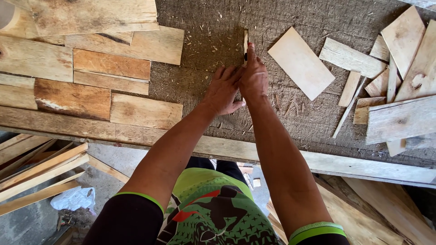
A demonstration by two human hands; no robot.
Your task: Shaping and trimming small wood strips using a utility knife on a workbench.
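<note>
A narrow wooden piece (245, 40) stands on edge on the rough brown worktop (281, 118), near the middle top of the view. My right hand (253, 77) presses on it from above, with a small dark tool under the forefinger near its top. My left hand (223, 90) lies flat beside the right one, its fingers against the lower part of the piece, most of which both hands hide. Wood shavings lie scattered around it.
Flat wooden boards (91, 68) are stacked at the left. A light rectangular board (300, 62) and several offcuts (390, 72) lie at the right. A long plank (363, 165) edges the bench front. Slats (41, 172) and a white bag (75, 198) are below left.
</note>
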